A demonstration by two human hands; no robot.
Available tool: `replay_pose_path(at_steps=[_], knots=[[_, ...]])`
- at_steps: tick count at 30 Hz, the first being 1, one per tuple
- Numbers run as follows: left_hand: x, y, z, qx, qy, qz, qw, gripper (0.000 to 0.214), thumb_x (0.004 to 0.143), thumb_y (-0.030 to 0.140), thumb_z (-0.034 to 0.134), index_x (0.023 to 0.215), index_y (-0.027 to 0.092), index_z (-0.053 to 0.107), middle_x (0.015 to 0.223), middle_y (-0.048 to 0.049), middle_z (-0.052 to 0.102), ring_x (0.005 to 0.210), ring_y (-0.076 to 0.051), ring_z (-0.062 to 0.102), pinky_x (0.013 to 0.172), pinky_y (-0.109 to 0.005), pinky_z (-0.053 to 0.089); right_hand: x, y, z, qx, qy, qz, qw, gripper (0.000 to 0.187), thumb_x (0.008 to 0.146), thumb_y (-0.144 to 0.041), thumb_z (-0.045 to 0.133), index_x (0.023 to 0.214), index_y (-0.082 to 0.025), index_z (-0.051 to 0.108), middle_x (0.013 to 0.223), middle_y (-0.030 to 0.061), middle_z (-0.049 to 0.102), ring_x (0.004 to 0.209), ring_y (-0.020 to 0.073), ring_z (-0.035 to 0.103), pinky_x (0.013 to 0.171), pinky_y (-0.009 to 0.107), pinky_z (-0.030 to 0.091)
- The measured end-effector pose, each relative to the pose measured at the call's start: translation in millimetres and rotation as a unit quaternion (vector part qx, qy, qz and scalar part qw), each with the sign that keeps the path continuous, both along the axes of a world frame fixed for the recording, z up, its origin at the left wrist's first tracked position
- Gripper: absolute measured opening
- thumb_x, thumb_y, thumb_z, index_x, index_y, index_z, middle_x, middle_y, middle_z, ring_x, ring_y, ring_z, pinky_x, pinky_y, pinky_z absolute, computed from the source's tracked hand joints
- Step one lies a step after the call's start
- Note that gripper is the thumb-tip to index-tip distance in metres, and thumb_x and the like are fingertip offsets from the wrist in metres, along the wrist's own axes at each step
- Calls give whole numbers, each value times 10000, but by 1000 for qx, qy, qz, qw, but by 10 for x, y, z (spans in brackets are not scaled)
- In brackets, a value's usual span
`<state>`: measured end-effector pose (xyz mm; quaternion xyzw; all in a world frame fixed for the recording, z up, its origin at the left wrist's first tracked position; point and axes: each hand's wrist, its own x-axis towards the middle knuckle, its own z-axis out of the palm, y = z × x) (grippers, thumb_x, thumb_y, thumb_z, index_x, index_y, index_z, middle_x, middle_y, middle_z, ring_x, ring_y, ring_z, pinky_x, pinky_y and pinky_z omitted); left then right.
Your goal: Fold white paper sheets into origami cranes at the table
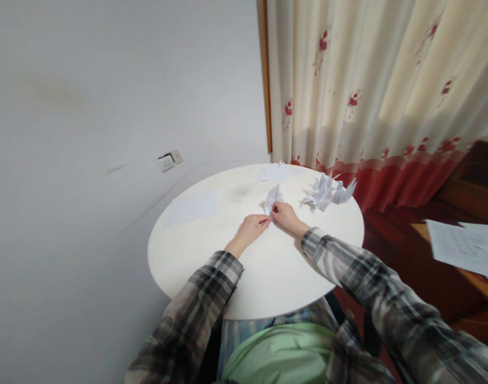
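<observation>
On the round white table [268, 277] lies a small folded white paper piece [273, 198], pointed at its far end. My left hand [249, 228] and my right hand [282, 214] meet at its near end, both with fingers pinched on the paper. Both forearms wear plaid sleeves and rest over the table.
A pile of finished folded paper figures [327, 192] sits at the table's far right. A flat white sheet [191, 208] lies at the left, more paper [276, 172] at the far edge. A flowered curtain [367, 90] hangs behind. Papers [463, 245] lie on a wooden bench at right.
</observation>
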<state>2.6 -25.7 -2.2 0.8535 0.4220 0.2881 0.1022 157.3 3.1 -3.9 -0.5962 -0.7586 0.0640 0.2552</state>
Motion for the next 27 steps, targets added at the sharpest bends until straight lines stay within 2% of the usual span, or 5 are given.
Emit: replay_pose_path(at_steps=[9,16,20,27], knots=[[5,9,-35,23,-13,-21,999,225,791,197,471,909,182,662,907,-33,685,810,-141,623,770,-242,478,22,16,-16,3,-4,-26,1000,187,774,-180,456,878,-138,606,856,79,657,792,156,580,660,217,348],[46,-53,0,64,-30,-91,993,217,812,196,454,949,180,621,984,-48,630,921,-134,576,873,-264,441,23,4,-7,0,-4,-19,1000,176,767,-186,468,864,-137,607,842,78,659,775,153,581,640,215,340],[53,-54,-1,67,-31,-81,994,219,800,170,449,952,168,607,975,-56,611,913,-136,565,854,-261,443,21,7,-10,3,-1,-19,1000,175,768,-194,470,863,-136,605,843,78,658,767,151,578,635,215,335],[52,-45,-5,56,-19,-41,997,204,781,152,446,899,158,613,839,-34,636,721,-116,564,701,-230,455,19,32,-35,5,-5,-21,1000,182,771,-192,451,858,-137,602,837,77,655,758,153,572,622,221,322]])
